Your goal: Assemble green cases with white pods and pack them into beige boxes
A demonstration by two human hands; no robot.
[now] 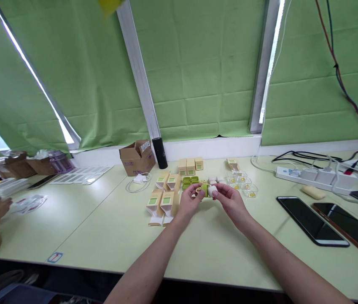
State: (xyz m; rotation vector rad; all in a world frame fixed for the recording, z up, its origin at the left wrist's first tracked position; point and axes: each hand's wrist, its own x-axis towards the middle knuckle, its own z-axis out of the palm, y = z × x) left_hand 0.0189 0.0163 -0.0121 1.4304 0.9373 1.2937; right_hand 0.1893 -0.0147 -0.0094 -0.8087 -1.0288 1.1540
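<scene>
The left hand [189, 202] has its grip clamped on a green case [204, 189], the right hand [233, 204] on a white piece [212, 191], the two touching above the desk [103, 228], between its front and back edges. Cartons [167, 199] stand beside the left hand; clear cups [241, 182] sit toward the back edge.

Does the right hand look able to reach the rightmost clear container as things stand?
Probably yes: the rightmost clear container sits just past the right hand, nothing visible between, though that hand holds the white piece.
</scene>
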